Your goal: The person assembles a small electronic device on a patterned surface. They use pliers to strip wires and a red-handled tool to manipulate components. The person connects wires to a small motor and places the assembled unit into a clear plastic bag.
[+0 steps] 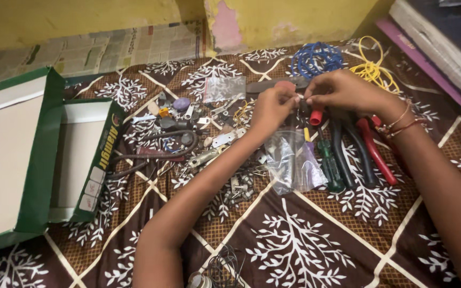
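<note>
Far left of the hands sits an open green box [38, 154]. Small metal bits [204, 144] lie just left of them. The left hand [271, 108] and right hand [342, 89] pinch the top of a clear plastic bag [290, 160], which hangs below them. Red-handled pliers [374, 149] lie under the right wrist.

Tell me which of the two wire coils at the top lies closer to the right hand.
The yellow wire coil lies closer: it sits just beside the right hand, toward the right edge. The blue wire coil lies farther left, above the gap between both hands.
</note>
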